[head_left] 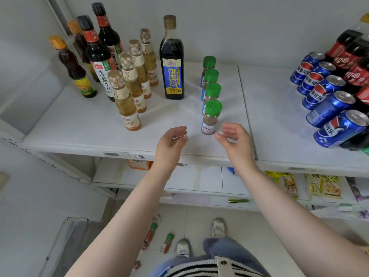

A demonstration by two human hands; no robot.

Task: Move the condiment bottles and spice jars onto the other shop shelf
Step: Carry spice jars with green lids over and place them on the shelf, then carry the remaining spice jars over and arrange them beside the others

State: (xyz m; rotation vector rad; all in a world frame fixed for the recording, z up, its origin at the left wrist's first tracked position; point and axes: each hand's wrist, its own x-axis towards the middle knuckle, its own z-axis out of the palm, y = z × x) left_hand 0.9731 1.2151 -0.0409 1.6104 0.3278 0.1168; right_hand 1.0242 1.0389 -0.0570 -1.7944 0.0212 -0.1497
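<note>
Four spice jars with green lids stand in a single file on the white shelf (83,124), running from the back toward the front edge; the nearest spice jar (211,117) holds brown powder and carries a white label with red print.

Left of that file, one tall dark bottle with a blue and yellow label (172,60) stands alone. Further left, four pale golden bottles with patterned caps (130,80) stand in a diagonal row, the front one closest to the shelf edge. Behind them stand two dark soy sauce bottles with red neck bands (99,54), and at the far left two brown bottles with orange caps (72,66).

Left hand (173,139): raised over the front part of the shelf, fingers loosely curved, holding nothing, apart from the nearest jar.

Right hand (235,139): just beside the nearest jar on its right, fingers relaxed and slightly spread, fingertips pointing toward the jar's base; contact with the jar cannot be told, and it grips nothing.

Right section of the shelf: blue cola cans (323,92) lying in rows, with red-labelled cola bottles (353,58) behind them.

Lower shelf: yellow snack packets (323,186).

Floor: small green-capped bottles (167,243) lying near the person's white shoes (218,227)
</note>
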